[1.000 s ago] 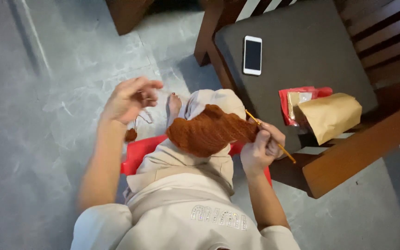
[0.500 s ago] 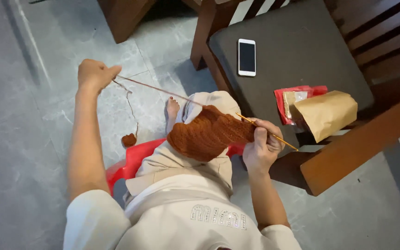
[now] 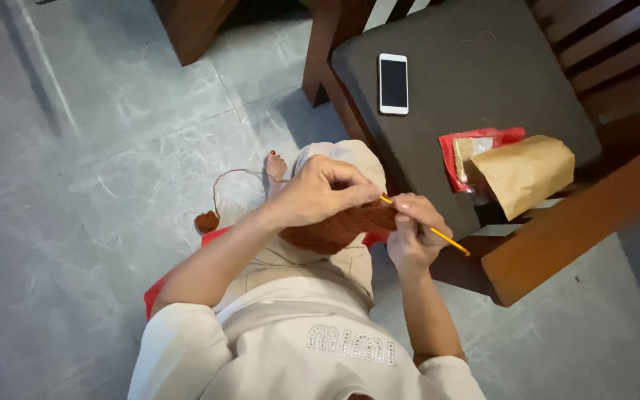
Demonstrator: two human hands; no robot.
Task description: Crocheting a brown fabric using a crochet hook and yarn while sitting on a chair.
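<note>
My left hand (image 3: 321,190) lies over a rust-brown crocheted piece (image 3: 335,231) on my lap, its fingers pinching the work near the tip of a yellow crochet hook (image 3: 438,235). My right hand (image 3: 414,231) grips that hook, whose back end sticks out to the right. A thin brown yarn strand (image 3: 225,178) loops from the work over the floor down to a small yarn ball (image 3: 207,221) on the left. I sit in beige clothes, one bare foot (image 3: 275,169) stretched forward.
A wooden chair with a dark grey cushion (image 3: 475,81) stands at my right, carrying a white phone (image 3: 393,83), a red packet (image 3: 468,154) and a brown paper bag (image 3: 524,174). A red cloth (image 3: 158,296) lies under me on grey floor tiles (image 3: 112,133).
My left hand, stretched far out to the left pulling yarn half a second ago, has come back onto the crocheted piece beside the hook. The yarn now hangs slack in a loop.
</note>
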